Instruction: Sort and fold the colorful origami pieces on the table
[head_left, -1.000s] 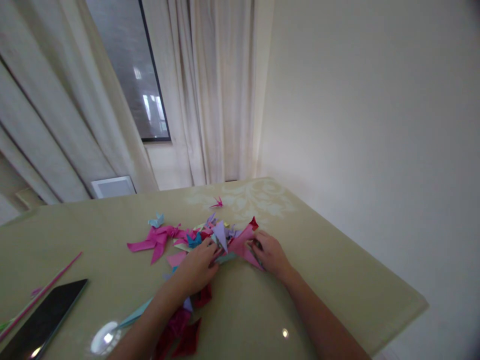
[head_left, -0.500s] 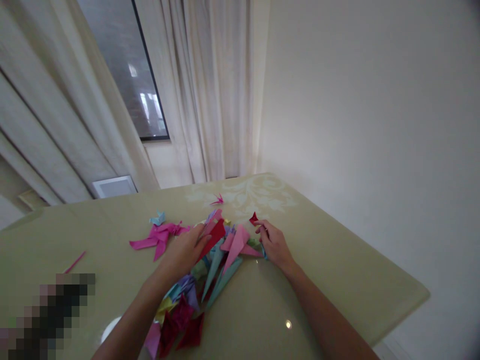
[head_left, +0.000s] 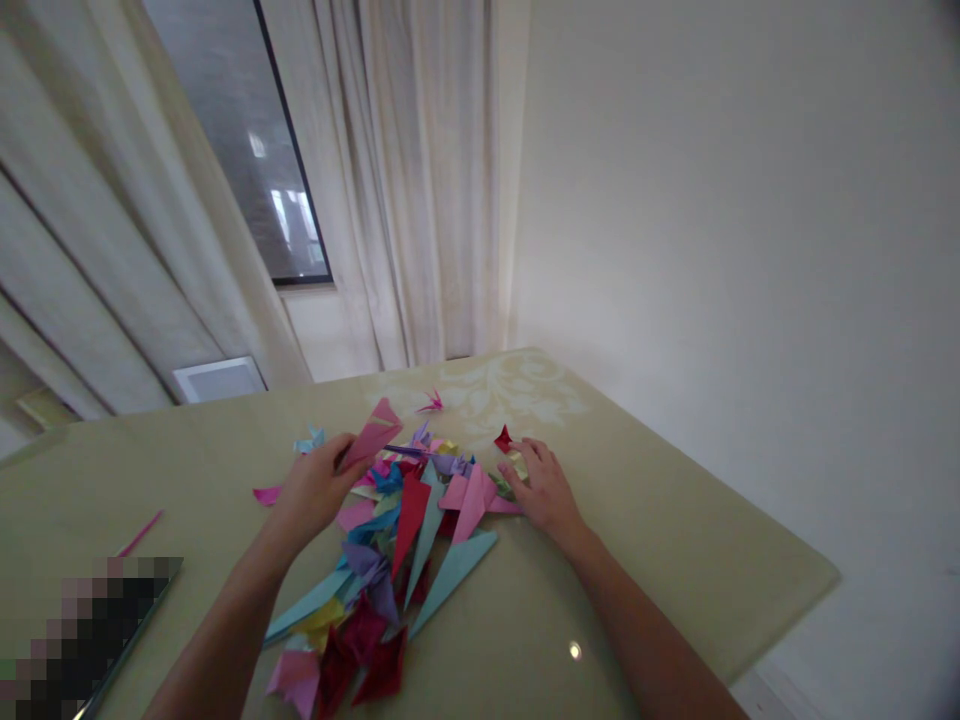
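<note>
My left hand (head_left: 322, 490) pinches a pink folded paper (head_left: 375, 430) and holds it above the left side of a pile of origami pieces. My right hand (head_left: 549, 492) rests at the pile's right edge with thumb and fingers apart. A pale yellow paper piece (head_left: 518, 464) lies between them, and a small red folded paper (head_left: 503, 438) lies just beyond the fingertips. Between my hands lie a red paper strip (head_left: 411, 515), a pale blue pointed paper (head_left: 457, 578), a pink pointed paper (head_left: 474, 503) and a purple piece (head_left: 373, 570).
A small magenta paper crane (head_left: 432, 402) lies farther back on the table (head_left: 675, 560). A light blue piece (head_left: 308, 440) sits behind my left hand. At left are a thin pink stick (head_left: 141, 533) and a dark flat object (head_left: 97, 640), partly blurred out. A wall borders the right side.
My left hand has moved left and lifted the pink paper off the pile, uncovering the red strip and blue pieces. The fingers of my right hand have spread from a pinch.
</note>
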